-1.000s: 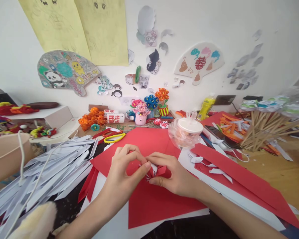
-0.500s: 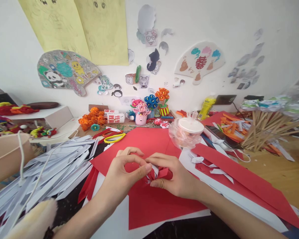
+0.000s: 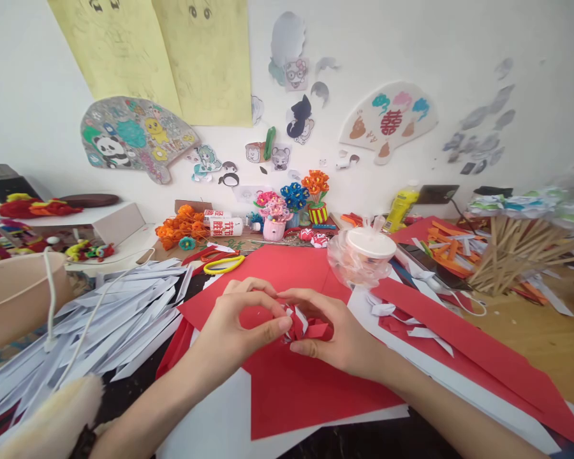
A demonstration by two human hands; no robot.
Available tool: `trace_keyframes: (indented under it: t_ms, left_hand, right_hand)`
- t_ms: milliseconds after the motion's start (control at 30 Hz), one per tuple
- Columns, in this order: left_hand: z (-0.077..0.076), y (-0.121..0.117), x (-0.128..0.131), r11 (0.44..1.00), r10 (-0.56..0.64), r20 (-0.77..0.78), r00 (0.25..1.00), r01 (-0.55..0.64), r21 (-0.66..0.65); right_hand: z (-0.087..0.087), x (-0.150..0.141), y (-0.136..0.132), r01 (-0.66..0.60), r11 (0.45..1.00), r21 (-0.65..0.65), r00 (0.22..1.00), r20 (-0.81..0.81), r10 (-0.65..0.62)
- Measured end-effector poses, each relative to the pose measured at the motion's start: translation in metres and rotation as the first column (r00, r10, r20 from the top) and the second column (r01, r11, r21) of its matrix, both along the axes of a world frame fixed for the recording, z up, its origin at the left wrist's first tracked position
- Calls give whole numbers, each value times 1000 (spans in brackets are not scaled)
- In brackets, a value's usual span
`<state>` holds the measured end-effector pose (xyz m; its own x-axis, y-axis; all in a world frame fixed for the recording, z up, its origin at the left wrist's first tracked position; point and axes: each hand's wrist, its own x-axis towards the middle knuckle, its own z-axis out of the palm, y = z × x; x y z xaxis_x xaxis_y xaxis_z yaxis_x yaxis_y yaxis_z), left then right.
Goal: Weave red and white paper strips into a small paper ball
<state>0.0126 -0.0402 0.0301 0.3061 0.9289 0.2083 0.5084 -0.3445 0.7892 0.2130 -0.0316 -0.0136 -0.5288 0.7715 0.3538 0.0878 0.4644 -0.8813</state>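
Between my two hands is a small red-and-white folded paper piece (image 3: 296, 324), with a red strip end sticking out to the right. My left hand (image 3: 249, 317) pinches its left side between thumb and index finger. Curled around the right side, my right hand (image 3: 332, 328) grips it with the thumb below and fingers above, hiding part of it. Both hands are over red paper sheets (image 3: 310, 395) that lie on white paper (image 3: 210, 414).
White folded strips (image 3: 138, 312) pile up on the left beside a pinkish bin (image 3: 19, 299). Scissors with yellow handles (image 3: 224, 264) lie behind my left hand. A lidded cup in plastic wrap (image 3: 368, 248) stands back right. Paper scraps (image 3: 425, 331) and wooden sticks (image 3: 511, 255) lie further right.
The folded piece has turned slightly in my fingers, showing more red on its left side. My hands stay nearly in place, and the whole view has shifted a little.
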Motion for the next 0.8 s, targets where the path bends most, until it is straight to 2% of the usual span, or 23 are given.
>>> trace_keyframes:
  t_ms: [133,200,300,367,567,800]
  left_hand:
    - [-2,-1,0,999,-28,-53,998,30,36]
    - [-3,-2,0,999,-37,-62,997,39,33]
    - [-5,-4,-1,997,-24,-125,992,32,68]
    - [-5,-5,1,993,-19,-169,986,38,112]
    - [-8,-6,8,975,-10,-243,970,64,215]
    - [-14,-6,10,942,22,-311,950,85,326]
  right_hand:
    - [4,1,-2,18,999,-42,999,47,-16]
    - [5,3,-2,69,998,13,996,61,-69]
    - [6,6,-1,183,969,164,979,61,-196]
    - [6,7,-1,203,954,219,972,71,-223]
    - [8,3,-4,158,968,193,984,55,-171]
    - [6,2,-4,215,954,210,967,90,-238]
